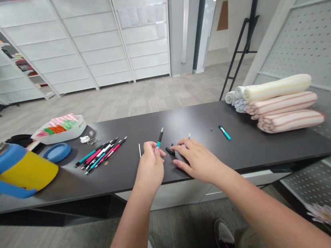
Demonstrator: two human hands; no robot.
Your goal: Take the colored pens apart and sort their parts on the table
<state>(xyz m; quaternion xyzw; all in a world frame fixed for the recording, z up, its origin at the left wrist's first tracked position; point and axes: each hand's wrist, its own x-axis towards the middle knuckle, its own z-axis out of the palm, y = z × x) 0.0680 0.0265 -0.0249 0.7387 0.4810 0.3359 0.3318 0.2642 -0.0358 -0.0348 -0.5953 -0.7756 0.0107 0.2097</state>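
My left hand point(152, 160) is closed around the teal and black front part of a pen point(160, 136), its tip pointing up and away. Over the dark tabletop my right hand point(198, 158) is spread, palm down, with its fingers apart. Small black pen parts point(170, 151) lie just beside its index finger and thumb; whether a fingertip touches them I cannot tell. A thin white stick, perhaps a refill point(140, 150), rests left of my left hand. Off to the right lies a short teal barrel piece point(224, 133) with a dark end.
Several teal, pink, white and black pens point(101, 154) lie in a pile on the left. Beyond them are a blue lid point(57, 152), a yellow-blue jug point(17, 170) and a white tray point(77, 130) of colourful items. Rolled towels point(283, 103) are stacked at the right of the table point(189, 117).
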